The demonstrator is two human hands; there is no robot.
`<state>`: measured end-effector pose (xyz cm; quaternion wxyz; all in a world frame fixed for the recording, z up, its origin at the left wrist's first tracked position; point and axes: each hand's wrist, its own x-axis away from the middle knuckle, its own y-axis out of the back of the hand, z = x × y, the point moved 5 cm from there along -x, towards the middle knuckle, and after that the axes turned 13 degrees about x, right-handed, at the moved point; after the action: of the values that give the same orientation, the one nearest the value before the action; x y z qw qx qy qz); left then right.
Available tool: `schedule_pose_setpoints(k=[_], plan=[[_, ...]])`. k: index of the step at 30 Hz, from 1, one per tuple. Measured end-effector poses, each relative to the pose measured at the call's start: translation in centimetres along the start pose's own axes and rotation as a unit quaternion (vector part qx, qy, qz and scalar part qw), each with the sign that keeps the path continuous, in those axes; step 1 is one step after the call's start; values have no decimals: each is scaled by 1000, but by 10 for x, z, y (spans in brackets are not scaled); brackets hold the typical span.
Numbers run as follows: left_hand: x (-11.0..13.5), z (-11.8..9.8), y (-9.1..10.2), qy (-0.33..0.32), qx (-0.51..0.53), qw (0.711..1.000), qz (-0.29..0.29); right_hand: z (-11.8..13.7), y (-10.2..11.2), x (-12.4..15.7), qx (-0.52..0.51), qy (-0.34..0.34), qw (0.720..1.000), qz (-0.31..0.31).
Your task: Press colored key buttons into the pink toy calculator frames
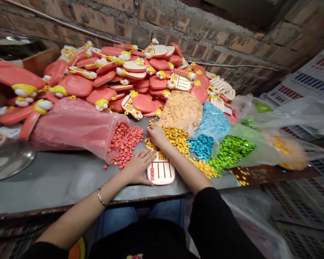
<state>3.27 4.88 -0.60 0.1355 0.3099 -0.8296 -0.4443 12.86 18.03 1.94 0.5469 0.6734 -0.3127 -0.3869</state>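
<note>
Your left hand lies flat on the grey table, palm down and fingers stretched out and holding nothing, its fingertips touching the left edge of the little counting board. That board lies face up just to the right of this hand, with a few red beads already on its leftmost rod. Your right hand is just beyond the board's far edge, knuckles up and fingers curled down into the yellow beads. I cannot tell whether it has pinched one, because the fingertips are buried in the heap. To the left of that hand, and just beyond your left hand's fingers, the red beads spill out of a pink bag. To the right of the right hand, past the yellow, come the blue beads and then the green beads, each spilling from its own clear bag. Well beyond both hands, against the brick wall, finished red boards are stacked in a big heap.
</note>
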Motion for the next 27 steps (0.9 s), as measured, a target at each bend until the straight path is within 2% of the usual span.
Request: schedule_pose_setpoints(k=[2, 6, 9, 11, 15, 19, 23, 27], plan=[[0, 2, -1, 2, -3, 1000, -4, -9, 10, 19, -96, -19, 994, -49], [-2, 3, -1, -2, -8, 1000, -5, -32, 27, 84, -247, -73, 954, -153], [-2, 2, -1, 0, -14, 1000, 4, -41, 27, 130, -277, -111, 942, -151], [-3, 2, -1, 0, -17, 1000, 7, -39, 23, 148, -279, -111, 945, -134], [-3, 2, -1, 2, -16, 1000, 4, -26, 15, 159, -239, -92, 959, -119], [-3, 2, -1, 4, -12, 1000, 3, -25, 18, 163, -199, -97, 966, -132], [-4, 2, -1, 2, -1, 1000, -2, -23, 22, 173, -227, -78, 965, -104], [-4, 1, -2, 3, 18, 1000, 5, 1, 17, 163, -252, -50, 961, -103]])
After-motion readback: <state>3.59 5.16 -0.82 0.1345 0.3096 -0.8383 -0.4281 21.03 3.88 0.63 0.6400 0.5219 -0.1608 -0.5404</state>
